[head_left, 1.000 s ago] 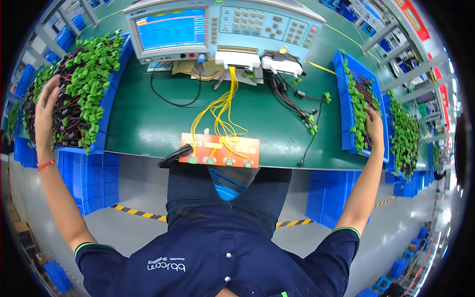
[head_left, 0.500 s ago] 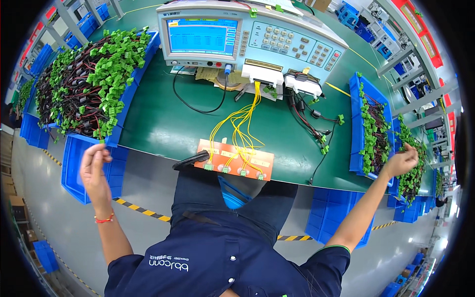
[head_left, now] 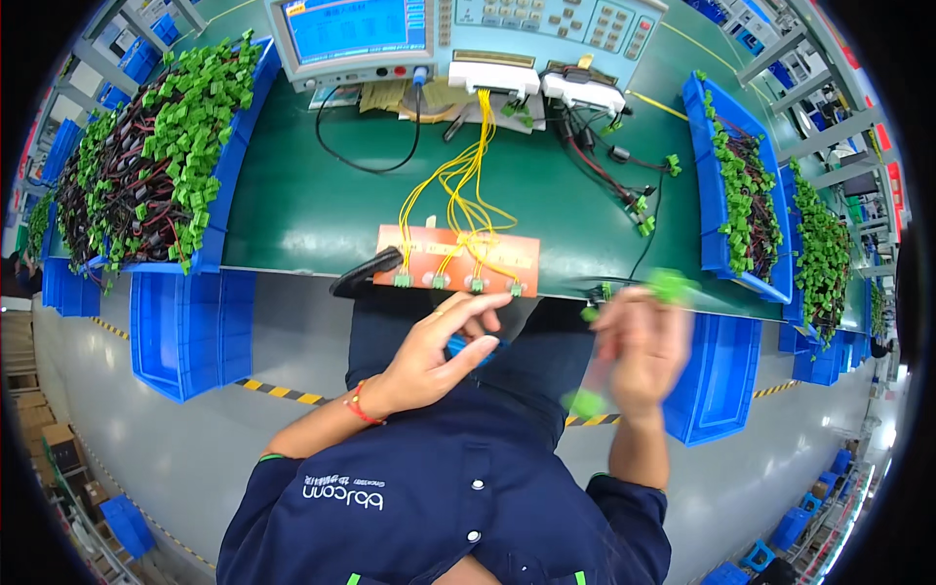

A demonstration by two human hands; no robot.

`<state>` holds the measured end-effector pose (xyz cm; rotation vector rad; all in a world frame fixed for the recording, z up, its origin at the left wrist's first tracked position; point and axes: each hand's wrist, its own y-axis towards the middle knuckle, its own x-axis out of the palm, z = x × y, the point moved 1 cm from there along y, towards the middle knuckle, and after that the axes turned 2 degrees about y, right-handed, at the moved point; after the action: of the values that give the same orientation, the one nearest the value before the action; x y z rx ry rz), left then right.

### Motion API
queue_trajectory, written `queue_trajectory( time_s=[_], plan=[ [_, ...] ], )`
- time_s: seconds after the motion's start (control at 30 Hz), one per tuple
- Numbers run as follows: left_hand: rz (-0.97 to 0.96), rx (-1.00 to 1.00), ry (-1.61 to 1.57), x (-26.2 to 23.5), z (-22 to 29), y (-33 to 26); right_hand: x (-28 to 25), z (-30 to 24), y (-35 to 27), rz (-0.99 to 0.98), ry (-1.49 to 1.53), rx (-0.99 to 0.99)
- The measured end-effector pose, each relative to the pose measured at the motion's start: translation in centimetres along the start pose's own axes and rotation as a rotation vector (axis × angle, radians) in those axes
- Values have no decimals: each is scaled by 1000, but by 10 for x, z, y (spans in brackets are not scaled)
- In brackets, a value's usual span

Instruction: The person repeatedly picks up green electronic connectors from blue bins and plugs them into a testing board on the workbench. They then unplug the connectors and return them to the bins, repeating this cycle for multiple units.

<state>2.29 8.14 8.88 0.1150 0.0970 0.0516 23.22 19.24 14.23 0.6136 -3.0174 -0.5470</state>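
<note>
In front of me, at the near edge of the green table, lies an orange board (head_left: 458, 255) with a row of small green sockets joined to yellow wires (head_left: 468, 185). My left hand (head_left: 439, 353) is just below the board's right end, fingers stretched and thumb apart, with nothing seen in it. To its right, my right hand (head_left: 639, 346) is smeared by motion and closed around a wire harness. Blurred green connectors (head_left: 671, 285) stick out above and below that hand; most of the harness's wire is hidden. A black handle-like piece (head_left: 367, 273) rests at the board's left end.
A blue and grey test instrument (head_left: 546, 29) with a screen stands at the back. Blue bins heaped with green-ended harnesses flank me: a left bin (head_left: 234, 146) and a right bin (head_left: 717, 234). Loose dark cables (head_left: 595, 166) lie right of the yellow wires. Blue crates (head_left: 185, 336) sit below.
My left hand has left the left bin and come to the board. The right hand has moved inward from the right bins and now carries a harness. The view has shifted slightly.
</note>
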Motion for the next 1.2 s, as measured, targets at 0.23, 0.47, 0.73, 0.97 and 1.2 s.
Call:
queue_trajectory(
  time_s=[0.23,0.47,0.73,0.97,1.2],
  plan=[
    [48,19,3,-4,-28,-21,77,47,-66,-518,281,596],
    [228,-142,-254,-18,-38,-42,82,65,-72,-570,816,741],
    [90,-315,-1047,-29,-50,-54,93,69,-76,-465,472,631],
    [219,-454,-1126,-38,-27,-48,72,82,-61,-27,281,503],
    [290,-425,-716,-41,-64,-50,83,74,-64,-139,410,444]
  ],
)
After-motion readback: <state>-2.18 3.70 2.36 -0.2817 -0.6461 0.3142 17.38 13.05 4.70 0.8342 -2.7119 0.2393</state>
